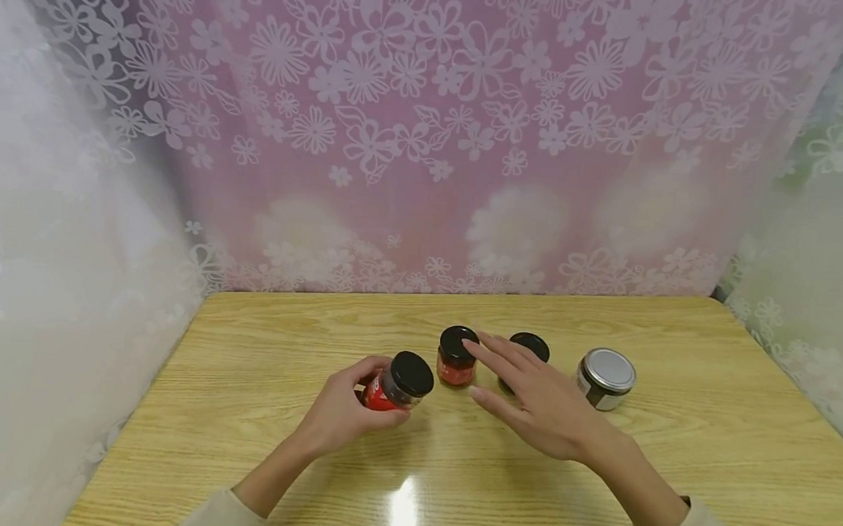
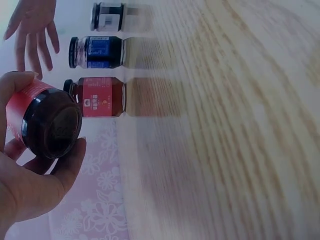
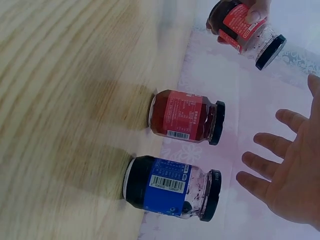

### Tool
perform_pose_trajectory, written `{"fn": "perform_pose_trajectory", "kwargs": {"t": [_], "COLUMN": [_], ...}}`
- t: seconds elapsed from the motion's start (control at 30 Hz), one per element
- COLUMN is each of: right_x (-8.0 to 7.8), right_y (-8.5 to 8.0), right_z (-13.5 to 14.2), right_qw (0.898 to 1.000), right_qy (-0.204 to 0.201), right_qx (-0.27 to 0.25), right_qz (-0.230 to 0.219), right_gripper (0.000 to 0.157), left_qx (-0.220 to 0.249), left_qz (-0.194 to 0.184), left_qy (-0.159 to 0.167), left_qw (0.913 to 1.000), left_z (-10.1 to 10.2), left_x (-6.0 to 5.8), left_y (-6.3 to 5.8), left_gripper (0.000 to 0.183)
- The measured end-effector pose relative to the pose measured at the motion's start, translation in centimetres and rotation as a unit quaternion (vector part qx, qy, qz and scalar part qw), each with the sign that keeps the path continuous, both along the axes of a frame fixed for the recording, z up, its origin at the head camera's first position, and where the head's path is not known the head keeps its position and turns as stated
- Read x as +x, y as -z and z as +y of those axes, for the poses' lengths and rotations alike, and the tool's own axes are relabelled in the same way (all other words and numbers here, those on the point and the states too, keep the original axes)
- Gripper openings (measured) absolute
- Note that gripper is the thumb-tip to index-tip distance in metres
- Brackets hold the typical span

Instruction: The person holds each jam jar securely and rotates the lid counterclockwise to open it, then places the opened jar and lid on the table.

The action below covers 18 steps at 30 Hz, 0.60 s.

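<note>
My left hand (image 1: 344,409) grips a glass jar (image 1: 383,395) with a red label and black lid, raised off the table and tilted, its dark base facing the left wrist view. My right hand (image 1: 546,398) has its fingers spread and holds nothing; in the right wrist view its fingertips are apart from the lids. Nearest to it stands a second red-label jar (image 3: 182,116) with a black lid, upright on the table. Beside that one is a blue-label jar (image 3: 170,187) with dark contents, mostly covered by the right hand in the head view.
A jar with a silver lid (image 1: 606,373) and a pale label stands at the right end of the row. The wood-grain table (image 1: 262,350) ends at a pink flowered curtain (image 1: 399,136), with pale curtains on both sides.
</note>
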State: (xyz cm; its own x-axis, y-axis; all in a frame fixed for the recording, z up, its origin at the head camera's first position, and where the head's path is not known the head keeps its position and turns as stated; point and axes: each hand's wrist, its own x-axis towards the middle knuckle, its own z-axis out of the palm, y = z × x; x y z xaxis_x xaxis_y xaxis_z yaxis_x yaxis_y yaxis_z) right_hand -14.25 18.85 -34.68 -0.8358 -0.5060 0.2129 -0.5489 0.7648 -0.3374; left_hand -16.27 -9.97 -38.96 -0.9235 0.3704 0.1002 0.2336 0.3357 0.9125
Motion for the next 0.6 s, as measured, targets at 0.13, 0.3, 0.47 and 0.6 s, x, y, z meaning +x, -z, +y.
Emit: {"fn": "perform_pose_trajectory", "kwargs": {"t": [0.13,0.3,0.47,0.6], "right_x": [0.4,0.7,0.9,1.1], "right_y": [0.3,0.8,1.4,2.0], "right_z": [0.3,0.6,0.8,0.7], "right_qw": [1.0,0.998,0.993,0.991], "right_qy": [0.006,0.015,0.022,0.03], "right_qx": [-0.021,-0.045,-0.073,-0.081], "right_qz": [-0.016,-0.051,-0.089,-0.097], "right_gripper": [0.055,0.053,0.052,0.051], "left_qx": [0.0,-0.001,-0.043,-0.091], "left_qz": [0.001,-0.006,0.02,0.062], "left_qy": [0.014,0.017,0.013,0.013], "left_qw": [0.9999,0.9998,0.9988,0.9939], "left_z": [0.2,0.7,1.2,1.8], "left_x": [0.3,0.7,1.0,1.2], "left_y": [-0.1,-0.1,-0.1,-0.2], "left_gripper": [0.054,0.056,0.057,0.054]}}
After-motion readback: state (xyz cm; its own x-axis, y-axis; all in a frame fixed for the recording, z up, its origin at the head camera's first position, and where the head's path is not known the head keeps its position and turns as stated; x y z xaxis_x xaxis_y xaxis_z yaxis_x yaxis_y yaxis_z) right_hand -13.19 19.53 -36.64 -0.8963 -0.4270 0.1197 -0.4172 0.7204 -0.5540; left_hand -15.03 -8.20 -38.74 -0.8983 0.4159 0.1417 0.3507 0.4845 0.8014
